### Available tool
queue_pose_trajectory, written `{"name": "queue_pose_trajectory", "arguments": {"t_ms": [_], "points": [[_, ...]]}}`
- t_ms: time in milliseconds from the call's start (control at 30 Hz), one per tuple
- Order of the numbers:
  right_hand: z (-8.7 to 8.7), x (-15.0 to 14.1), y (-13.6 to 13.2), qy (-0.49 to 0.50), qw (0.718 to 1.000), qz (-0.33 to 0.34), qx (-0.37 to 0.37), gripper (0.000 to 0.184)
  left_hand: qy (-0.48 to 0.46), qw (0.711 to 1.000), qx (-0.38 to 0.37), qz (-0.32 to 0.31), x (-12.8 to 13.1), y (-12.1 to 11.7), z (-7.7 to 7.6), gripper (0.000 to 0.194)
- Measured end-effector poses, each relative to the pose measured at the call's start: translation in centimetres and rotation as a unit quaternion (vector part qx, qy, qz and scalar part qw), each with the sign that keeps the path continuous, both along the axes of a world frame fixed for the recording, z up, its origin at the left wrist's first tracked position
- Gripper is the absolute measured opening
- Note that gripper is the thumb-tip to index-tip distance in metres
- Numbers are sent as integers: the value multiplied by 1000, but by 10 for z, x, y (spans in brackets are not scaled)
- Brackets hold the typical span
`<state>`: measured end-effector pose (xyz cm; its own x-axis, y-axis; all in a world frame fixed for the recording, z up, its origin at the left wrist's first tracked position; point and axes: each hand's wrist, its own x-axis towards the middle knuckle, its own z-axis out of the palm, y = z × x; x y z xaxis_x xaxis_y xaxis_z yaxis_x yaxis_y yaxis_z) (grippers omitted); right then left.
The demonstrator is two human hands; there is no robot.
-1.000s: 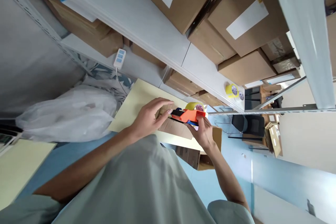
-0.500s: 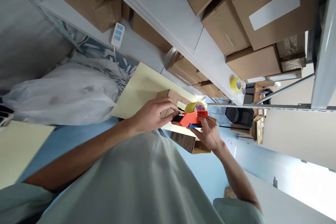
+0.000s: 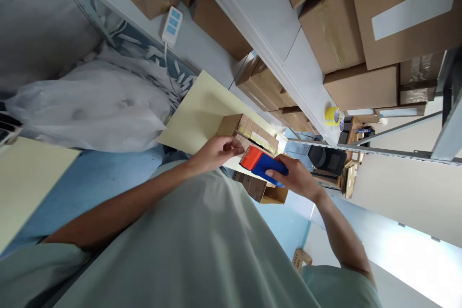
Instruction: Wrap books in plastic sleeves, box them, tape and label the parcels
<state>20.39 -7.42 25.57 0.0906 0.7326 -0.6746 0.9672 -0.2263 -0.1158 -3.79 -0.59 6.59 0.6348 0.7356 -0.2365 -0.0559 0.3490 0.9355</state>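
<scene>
My right hand [image 3: 298, 175] is wrapped round the blue handle of a red-and-blue tape dispenser [image 3: 265, 166], its red end pointing left. Just left of that red end is my left hand [image 3: 218, 150], thumb and fingers drawn together in a pinch. Whatever may be between those fingertips is too small to make out. Behind both hands a taped cardboard box [image 3: 231, 126] with a white label lies on a pale yellow board [image 3: 197, 115]. The dispenser hides part of the box's near side.
An open carton [image 3: 276, 195] sits below the dispenser. Shelves [image 3: 260, 14] with cardboard boxes run along the top, with yellow tape rolls [image 3: 332, 115] on one. A white power strip [image 3: 172, 26] and a plastic bag [image 3: 97, 110] are on the left.
The dispenser has turned over in my right hand, so its blue side faces me and the yellow roll is out of sight. My left hand has drawn slightly away from it.
</scene>
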Motion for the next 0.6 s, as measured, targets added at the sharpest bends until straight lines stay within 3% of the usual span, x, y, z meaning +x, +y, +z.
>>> {"name": "queue_pose_trajectory", "arguments": {"t_ms": [100,233,367,600], "points": [[28,14,9,3,998,-23,-59,52,28,999,-8,42,0,3,-28,50],[51,23,21,-13,997,-33,-63,58,22,995,-51,79,8,17,-84,58],[37,11,41,-51,998,-29,-30,65,14,991,-107,85,32,28,-128,61],[0,-8,80,-94,995,20,2,65,28,979,-176,95,56,41,-163,39]]}}
